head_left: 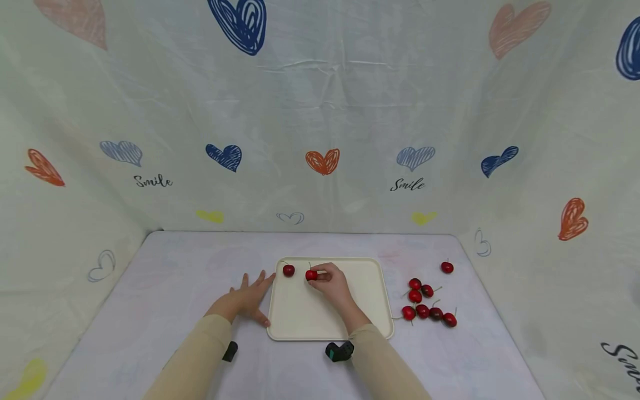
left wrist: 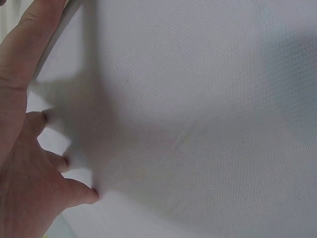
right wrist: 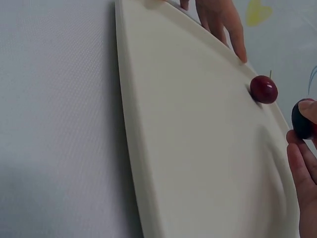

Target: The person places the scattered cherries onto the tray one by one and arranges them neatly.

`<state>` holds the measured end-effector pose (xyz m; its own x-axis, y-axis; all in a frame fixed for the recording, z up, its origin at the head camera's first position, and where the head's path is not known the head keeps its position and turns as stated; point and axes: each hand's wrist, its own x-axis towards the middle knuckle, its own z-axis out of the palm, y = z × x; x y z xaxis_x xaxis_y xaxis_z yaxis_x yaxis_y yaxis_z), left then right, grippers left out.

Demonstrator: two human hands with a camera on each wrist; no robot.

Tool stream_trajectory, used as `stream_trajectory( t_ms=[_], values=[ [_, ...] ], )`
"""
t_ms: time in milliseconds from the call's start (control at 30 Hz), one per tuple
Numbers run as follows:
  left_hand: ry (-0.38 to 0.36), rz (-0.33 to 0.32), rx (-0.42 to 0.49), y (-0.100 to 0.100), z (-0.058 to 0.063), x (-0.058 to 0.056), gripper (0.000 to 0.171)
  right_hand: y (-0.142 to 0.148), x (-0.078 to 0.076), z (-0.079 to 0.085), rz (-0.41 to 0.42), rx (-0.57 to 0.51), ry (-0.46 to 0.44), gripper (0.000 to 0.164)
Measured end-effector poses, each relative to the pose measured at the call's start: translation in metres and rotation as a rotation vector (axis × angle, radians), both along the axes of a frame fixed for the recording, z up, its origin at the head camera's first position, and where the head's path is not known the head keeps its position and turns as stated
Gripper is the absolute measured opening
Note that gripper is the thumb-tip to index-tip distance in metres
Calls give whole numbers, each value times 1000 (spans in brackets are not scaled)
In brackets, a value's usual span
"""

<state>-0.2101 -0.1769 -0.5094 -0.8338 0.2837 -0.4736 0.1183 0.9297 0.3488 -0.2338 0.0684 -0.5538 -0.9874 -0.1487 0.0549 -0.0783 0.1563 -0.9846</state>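
Resting on a white table [head_left: 160, 311], a shallow cream tray [head_left: 300, 319] with rounded corners and a raised rim carries one dark red cherry [head_left: 288, 271], which lies just inside its far left corner with its stem up. A second cherry [head_left: 311, 275], brighter red in the head view, is held over the far part of the tray, a little to the right of the first; whether it touches the tray cannot be told.

More cherries sit on the table to the right of the tray. A cluster of seven [head_left: 422, 311], some touching, with thin stems pointing various ways, lies between the tray's right edge and the table's right edge. One lone cherry [head_left: 447, 267] is set apart from them, nearer the table's far right corner.

Behind the table hangs a pale cloth [head_left: 350, 100] printed with blue, orange, pink and yellow hearts. The word "Smile" [head_left: 153, 181] reads twice on it in black script, and similar lettering at the right is cut off by the picture's edge.

The right hand [head_left: 334, 286] pinches the second cherry between thumb and fingers. The left hand [head_left: 245, 301] has its fingers spread wide, a fingertip and the thumb at the tray's left edge, grasping nothing. Both sleeves are beige.
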Motion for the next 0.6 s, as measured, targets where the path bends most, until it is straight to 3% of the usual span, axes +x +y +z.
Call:
stream_trajectory(
  t_ms=[200, 600],
  values=[
    [-2, 3, -6, 0, -2, -1, 121, -6, -8, -8, -24, -19, 6, 30],
    [10, -16, -17, 0, -4, -1, 121, -18, -20, -9, -66, 72, 20, 27]
  ],
)
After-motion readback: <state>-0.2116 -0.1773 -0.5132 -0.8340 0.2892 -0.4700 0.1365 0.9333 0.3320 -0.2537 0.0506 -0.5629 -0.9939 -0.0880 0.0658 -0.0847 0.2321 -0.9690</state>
